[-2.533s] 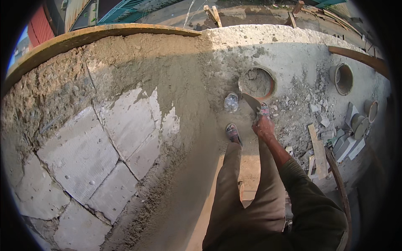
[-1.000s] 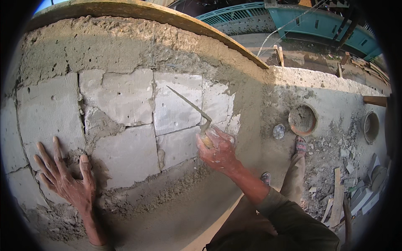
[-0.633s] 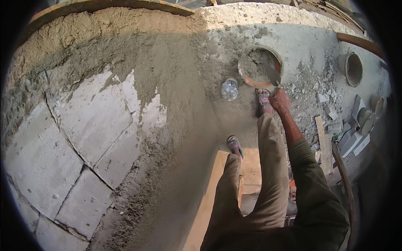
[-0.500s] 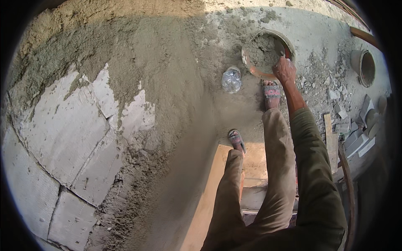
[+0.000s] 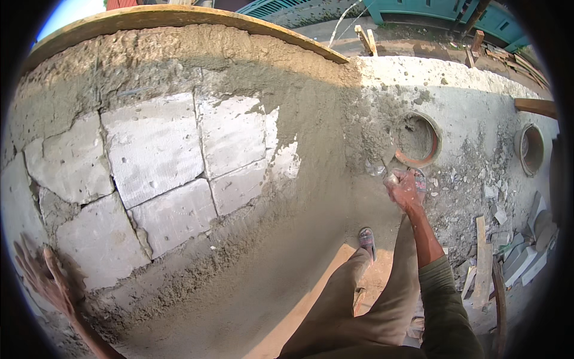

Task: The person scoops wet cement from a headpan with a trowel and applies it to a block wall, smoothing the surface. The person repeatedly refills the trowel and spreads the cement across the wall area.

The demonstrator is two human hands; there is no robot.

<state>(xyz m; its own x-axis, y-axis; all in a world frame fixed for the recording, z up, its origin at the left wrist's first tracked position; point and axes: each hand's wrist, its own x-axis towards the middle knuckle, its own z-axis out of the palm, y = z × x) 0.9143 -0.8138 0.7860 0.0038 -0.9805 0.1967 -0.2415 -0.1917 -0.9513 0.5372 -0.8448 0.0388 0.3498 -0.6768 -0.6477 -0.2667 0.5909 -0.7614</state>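
My right hand (image 5: 405, 190) is closed round the handle of a trowel (image 5: 386, 160), just left of the mortar bucket. A lump of grey mortar (image 5: 373, 136) appears to sit on the trowel, though its edge blends into the wall behind. The bucket (image 5: 440, 142) has an orange inner wall and holds wet mortar. At the far left my left hand (image 5: 43, 276) is open with fingers spread, beside the block wall (image 5: 155, 146); contact cannot be made out. Wet mortar covers the wall's upper and right parts, leaving pale blocks bare.
Another bucket (image 5: 530, 149) stands at the right. Broken block pieces (image 5: 519, 263) and wooden strips (image 5: 482, 263) lie below it. A long wooden board (image 5: 179, 13) runs along the wall top. My sandalled foot (image 5: 366, 239) is near a plank edge.
My right hand has lifted the trowel from the bucket and moved left. My left hand has come into view at the far left. The view has swung up and left, showing more wall.
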